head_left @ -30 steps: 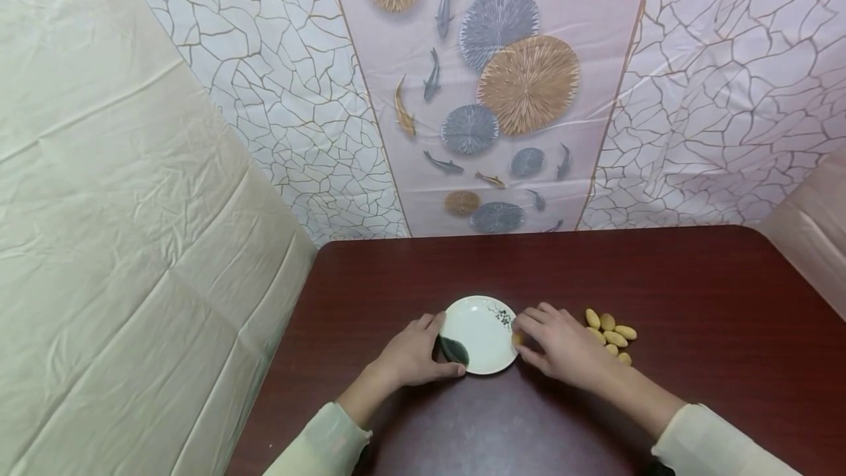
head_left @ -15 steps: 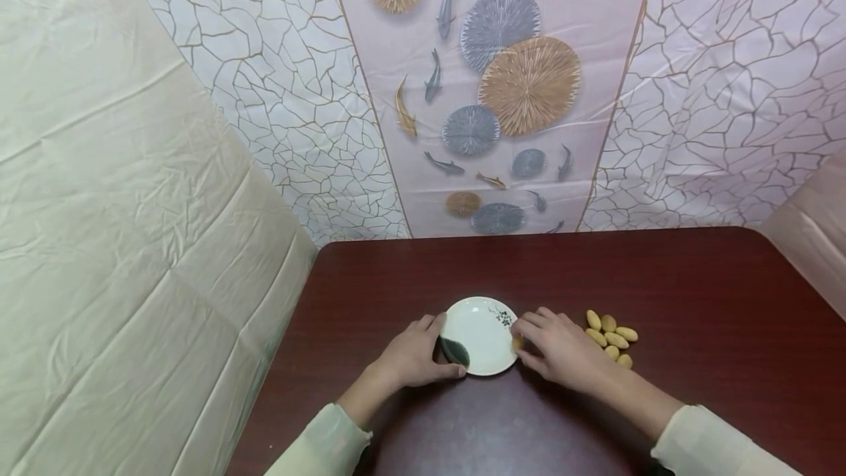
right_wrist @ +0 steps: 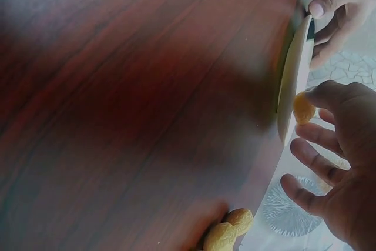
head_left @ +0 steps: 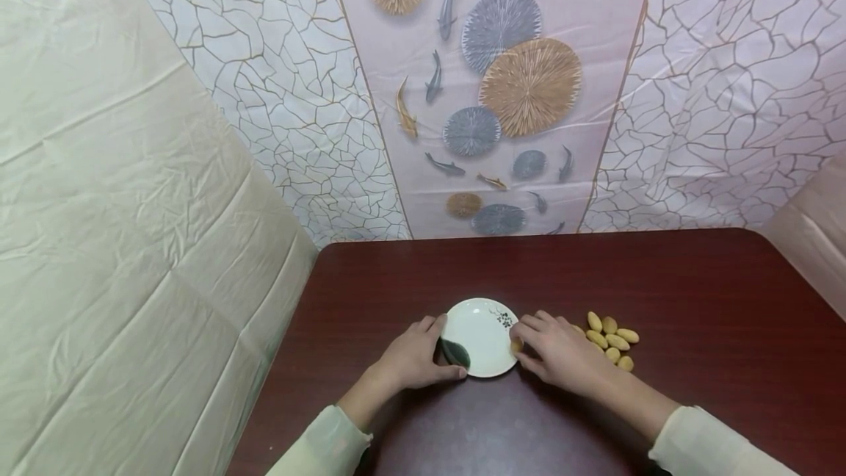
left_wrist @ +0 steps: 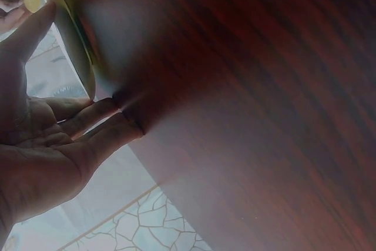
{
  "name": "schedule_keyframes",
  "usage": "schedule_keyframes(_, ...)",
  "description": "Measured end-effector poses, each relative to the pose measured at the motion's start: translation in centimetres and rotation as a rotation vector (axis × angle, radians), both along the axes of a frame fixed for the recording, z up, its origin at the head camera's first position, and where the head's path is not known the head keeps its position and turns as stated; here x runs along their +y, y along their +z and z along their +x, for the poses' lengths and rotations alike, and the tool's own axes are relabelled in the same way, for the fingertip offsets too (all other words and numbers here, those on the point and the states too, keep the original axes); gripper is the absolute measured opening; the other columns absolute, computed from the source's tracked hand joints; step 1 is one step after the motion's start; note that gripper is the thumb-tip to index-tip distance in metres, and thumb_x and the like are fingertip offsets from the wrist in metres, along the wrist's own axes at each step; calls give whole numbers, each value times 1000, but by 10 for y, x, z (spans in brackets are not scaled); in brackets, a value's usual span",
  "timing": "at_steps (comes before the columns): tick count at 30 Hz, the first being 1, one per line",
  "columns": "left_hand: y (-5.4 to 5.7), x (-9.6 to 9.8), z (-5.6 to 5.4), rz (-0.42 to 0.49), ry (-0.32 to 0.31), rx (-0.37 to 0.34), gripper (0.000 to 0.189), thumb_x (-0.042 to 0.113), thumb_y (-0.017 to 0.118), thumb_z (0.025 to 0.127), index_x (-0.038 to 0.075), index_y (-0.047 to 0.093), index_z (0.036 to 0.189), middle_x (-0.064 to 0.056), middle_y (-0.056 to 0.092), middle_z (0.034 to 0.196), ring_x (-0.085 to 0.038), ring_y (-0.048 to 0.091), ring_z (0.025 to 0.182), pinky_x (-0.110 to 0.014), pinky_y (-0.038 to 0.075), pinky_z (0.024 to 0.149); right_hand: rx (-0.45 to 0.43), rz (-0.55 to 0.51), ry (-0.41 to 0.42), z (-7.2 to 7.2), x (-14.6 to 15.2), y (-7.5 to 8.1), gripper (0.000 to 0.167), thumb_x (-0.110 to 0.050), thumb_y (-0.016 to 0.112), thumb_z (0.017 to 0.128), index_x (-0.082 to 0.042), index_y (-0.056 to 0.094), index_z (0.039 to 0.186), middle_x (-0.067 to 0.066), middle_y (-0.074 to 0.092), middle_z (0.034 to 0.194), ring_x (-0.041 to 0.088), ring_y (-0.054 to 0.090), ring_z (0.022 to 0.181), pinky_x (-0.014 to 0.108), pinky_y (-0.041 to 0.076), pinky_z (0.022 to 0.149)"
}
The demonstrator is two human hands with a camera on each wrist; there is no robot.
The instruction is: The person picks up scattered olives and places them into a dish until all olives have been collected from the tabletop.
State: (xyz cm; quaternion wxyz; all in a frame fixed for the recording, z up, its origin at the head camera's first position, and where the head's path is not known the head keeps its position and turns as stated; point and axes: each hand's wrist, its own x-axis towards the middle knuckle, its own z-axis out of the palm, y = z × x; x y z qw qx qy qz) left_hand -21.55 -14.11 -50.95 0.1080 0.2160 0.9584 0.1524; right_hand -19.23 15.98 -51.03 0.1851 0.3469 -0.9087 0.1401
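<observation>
A round white plate [head_left: 479, 336] lies on the table, with a dark green leaf shape on its left edge and a dark floral print at upper right. My left hand [head_left: 413, 355] holds the plate's left rim, thumb at the near side and fingers farther back. At the opposite rim, my right hand [head_left: 558, 355] pinches a small yellow oval piece [right_wrist: 304, 109] between thumb and index finger. Its other fingers are spread in the right wrist view. More yellow oval pieces [head_left: 617, 342] sit in a loose group right of that hand; close up, their skin looks wrinkled.
The dark red wooden table [head_left: 396, 278] reaches back to a wall covering [head_left: 489, 189] printed with fish and round leaves. A pale cloth sheet [head_left: 165, 278] rises along the left side, and another stands at the far right.
My right hand has shifted slightly left with the yellow oval piece, which now shows over the plate's rim. Another piece has come into sight beside that hand. The left hand and plate stay put.
</observation>
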Motion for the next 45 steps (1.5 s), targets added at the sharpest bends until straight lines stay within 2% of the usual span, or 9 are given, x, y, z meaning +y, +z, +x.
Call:
schedule_keyframes(9, 4, 0, 0, -4, -2, 0, 113, 68, 83, 89, 8, 36, 172, -12, 56, 161, -34, 58, 146, -53, 57, 112, 4, -6, -8, -1, -1, -1, 27, -19, 93, 88, -21, 72, 104, -9, 70, 101, 13, 64, 94, 34, 52, 70)
schedule_keyframes(20, 2, 0, 2, -22, -5, 10, 115, 69, 83, 88, 6, 36, 172, -14, 54, 164, -35, 56, 149, -53, 56, 115, -12, 18, -28, 0, -3, 0, 24, -22, 92, 91, -20, 74, 106, -7, 71, 100, 13, 61, 91, 31, 49, 68)
schedule_keyframes(28, 3, 1, 2, -25, -8, 10, 115, 68, 84, 88, 6, 36, 172, -13, 54, 164, -35, 56, 149, -53, 56, 114, -43, 29, -54, 0, -3, 0, 25, -23, 90, 92, -18, 76, 112, -3, 73, 109, 17, 64, 97, 36, 53, 70)
schedule_keyframes(45, 3, 1, 2, -27, -5, 0, 115, 69, 83, 89, 5, 36, 172, -14, 53, 165, -35, 55, 151, -53, 55, 116, -13, 22, -58, 1, 5, 1, 24, -23, 89, 93, -18, 77, 114, -4, 73, 110, 18, 65, 98, 38, 54, 72)
